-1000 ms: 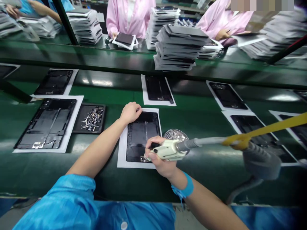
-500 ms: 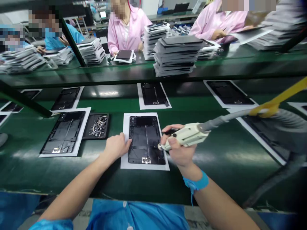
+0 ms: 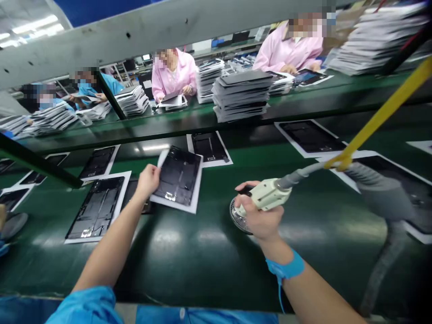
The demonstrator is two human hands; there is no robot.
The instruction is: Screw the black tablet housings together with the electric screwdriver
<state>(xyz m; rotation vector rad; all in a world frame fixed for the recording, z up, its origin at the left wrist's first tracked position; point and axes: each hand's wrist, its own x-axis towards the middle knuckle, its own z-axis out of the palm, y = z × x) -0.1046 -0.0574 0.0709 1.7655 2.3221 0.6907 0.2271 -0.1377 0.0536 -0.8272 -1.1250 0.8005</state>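
Observation:
My left hand (image 3: 149,181) pinches the left edge of a white sheet carrying a dark tablet housing (image 3: 178,177). The sheet and housing are tilted, their left side raised, above the green belt surface. In my right hand (image 3: 265,220) is a pale handheld tool (image 3: 272,194) with a grey hose, my fingers wrapped round its body. A round perforated metal disc (image 3: 240,217) shows at the tool's front end, partly hidden by the hand. A blue strap (image 3: 286,266) circles my right wrist.
Another housing on white paper (image 3: 97,209) lies left, beside a dark tray (image 3: 130,193) mostly covered by my arm. More housings lie farther back. A yellow strap (image 3: 381,117) holds the hose. Co-workers sit beyond tall stacks (image 3: 241,96); a green post (image 3: 110,94) stands left.
My left hand has taken the sheet with the housing and moved it away and to the left, tilting it. My right hand has moved slightly right with the tool; its disc now shows.

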